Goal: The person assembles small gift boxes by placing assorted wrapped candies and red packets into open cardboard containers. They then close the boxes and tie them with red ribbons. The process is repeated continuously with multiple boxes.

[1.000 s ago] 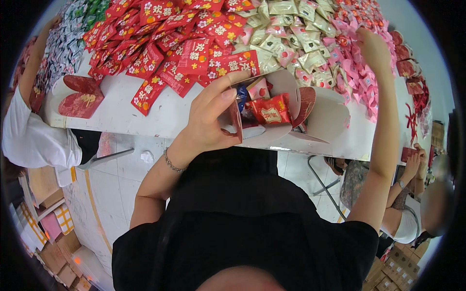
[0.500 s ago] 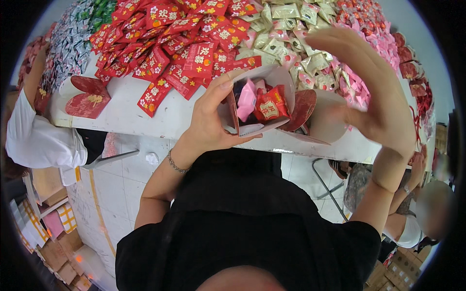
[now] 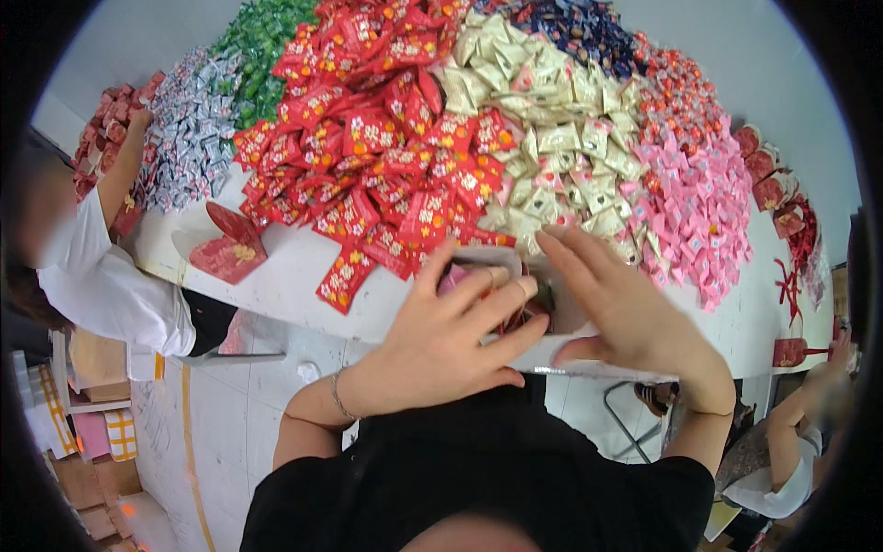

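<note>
At the table edge stands a white-walled gift box (image 3: 492,256) with a pink wrapped sweet (image 3: 452,278) inside. My left hand (image 3: 451,336) lies over its opening, fingers apart and bent over the contents, which it mostly hides. Beside it, my right hand (image 3: 635,313) is open, its fingers stretched out and thumb apart, around a second white box (image 3: 568,317) mostly hidden by the hands. Just beyond the boxes lie piles of red flowered packets (image 3: 377,175) and cream-gold packets (image 3: 561,138).
Pink wrapped sweets (image 3: 694,207) are heaped at the right, green ones (image 3: 262,55) and silver ones (image 3: 189,133) at the far left. A red heart-flapped box (image 3: 230,248) stands left on the white table (image 3: 303,299). People sit at both sides.
My left hand has gone from gripping the box's side to lying over its opening. My right hand has come down beside the second box. The view now takes in more of the piles.
</note>
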Tool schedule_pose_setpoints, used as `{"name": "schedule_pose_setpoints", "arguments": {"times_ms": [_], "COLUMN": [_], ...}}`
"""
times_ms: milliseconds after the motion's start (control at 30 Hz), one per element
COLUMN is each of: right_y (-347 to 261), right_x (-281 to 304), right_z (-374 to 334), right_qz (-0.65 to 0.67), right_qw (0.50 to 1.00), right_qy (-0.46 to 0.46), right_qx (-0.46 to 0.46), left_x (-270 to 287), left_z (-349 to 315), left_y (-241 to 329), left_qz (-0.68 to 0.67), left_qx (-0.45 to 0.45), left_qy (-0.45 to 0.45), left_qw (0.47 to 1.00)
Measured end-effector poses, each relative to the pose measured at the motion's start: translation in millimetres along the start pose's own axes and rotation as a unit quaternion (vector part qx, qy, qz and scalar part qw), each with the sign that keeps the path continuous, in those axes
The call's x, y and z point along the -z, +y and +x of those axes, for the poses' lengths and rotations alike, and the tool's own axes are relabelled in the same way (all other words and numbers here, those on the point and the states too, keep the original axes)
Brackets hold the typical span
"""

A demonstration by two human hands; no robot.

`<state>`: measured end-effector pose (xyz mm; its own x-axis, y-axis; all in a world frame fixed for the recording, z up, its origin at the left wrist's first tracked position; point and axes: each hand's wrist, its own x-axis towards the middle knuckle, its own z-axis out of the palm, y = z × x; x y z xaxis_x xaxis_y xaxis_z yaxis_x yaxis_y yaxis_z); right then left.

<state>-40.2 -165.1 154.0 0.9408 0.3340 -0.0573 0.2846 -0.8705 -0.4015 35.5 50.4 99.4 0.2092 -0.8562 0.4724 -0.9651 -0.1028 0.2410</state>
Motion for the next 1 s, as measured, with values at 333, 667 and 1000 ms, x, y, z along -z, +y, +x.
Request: {"name": "schedule_pose_setpoints", "arguments": {"times_ms": [333, 667, 1000], "right_y": [298, 347, 347], "right_x": [160, 115, 136], "right_z": [269, 416, 389], "right_qz": [-0.096, -0.204, -0.286], "right_qw": [0.941, 0.915, 0.946], "right_qy": [0.308, 0.189, 0.094], "right_qx": [-0.099, -0.292, -0.119], "left_x": [-25, -21, -18], "left_z": [-1, 8, 11], "left_y": [-30, -64, -60], "left_qz": [-0.062, -0.091, -0.084], "left_qx": [-0.130, -0.134, -0.149], "left_qy": [0.086, 0.037, 0.046], "left_qw": [0.986, 0.986, 0.984]}}
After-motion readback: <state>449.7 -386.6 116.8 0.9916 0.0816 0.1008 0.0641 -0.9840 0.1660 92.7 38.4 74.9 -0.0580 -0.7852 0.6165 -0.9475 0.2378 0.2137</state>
